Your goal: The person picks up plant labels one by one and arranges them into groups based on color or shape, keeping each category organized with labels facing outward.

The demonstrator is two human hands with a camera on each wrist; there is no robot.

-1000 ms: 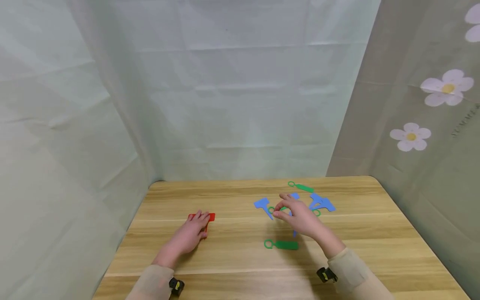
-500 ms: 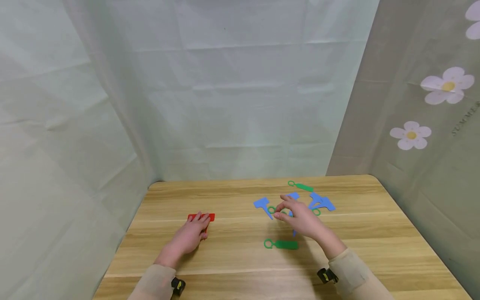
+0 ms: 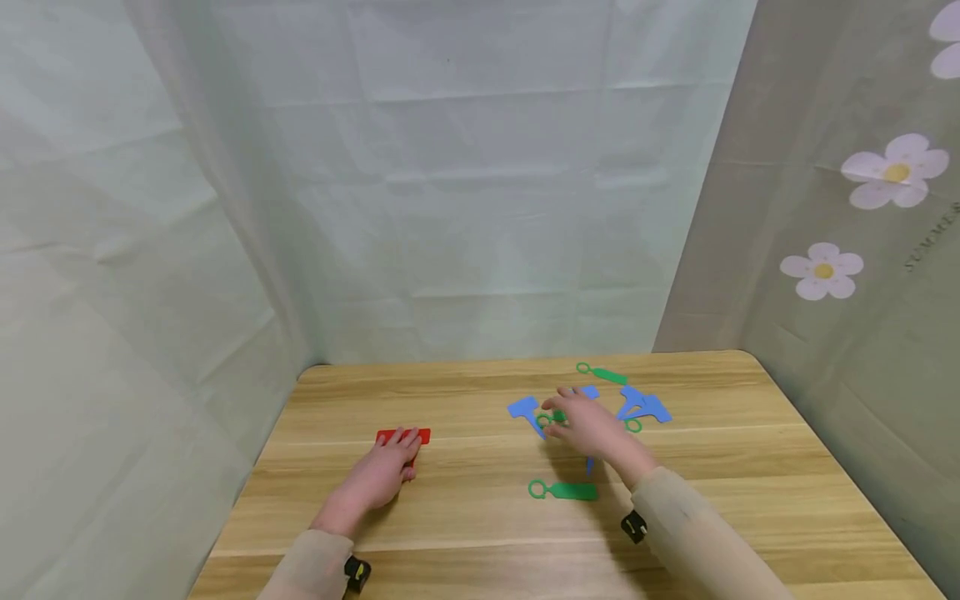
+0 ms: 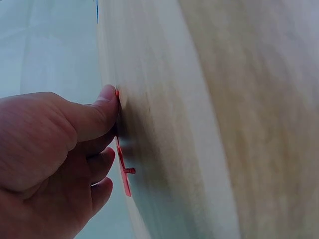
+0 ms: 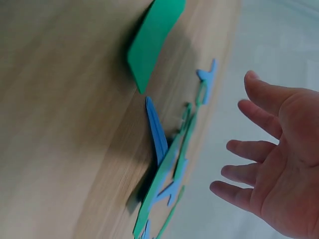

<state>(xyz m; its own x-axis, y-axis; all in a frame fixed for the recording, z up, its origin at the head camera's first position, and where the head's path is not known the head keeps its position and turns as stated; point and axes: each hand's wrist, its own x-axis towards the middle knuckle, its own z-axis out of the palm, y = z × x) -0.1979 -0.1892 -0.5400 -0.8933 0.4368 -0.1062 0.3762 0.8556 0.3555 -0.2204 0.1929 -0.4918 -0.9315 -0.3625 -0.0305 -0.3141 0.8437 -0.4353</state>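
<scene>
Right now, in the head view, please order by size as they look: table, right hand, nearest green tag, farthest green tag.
1. Table
2. Right hand
3. Nearest green tag
4. Farthest green tag; distance may explain its smaller look

The tag [image 3: 425, 436] on the left was red. The T-shaped tags [image 3: 523, 407] were blue, and the ringed tags [image 3: 573, 492] green. The counter [image 3: 480, 542] was pale tan, streaked with browner grain. The back cloth [image 3: 480, 250] looked pale grey-green; the right cloth [image 3: 750, 208], brownish grey, bore pinkish-white flowers [image 3: 896, 173] with yellow centres, plus dark lettering [image 3: 932, 239]. Both sleeves [image 3: 311, 567] were beige.
</scene>
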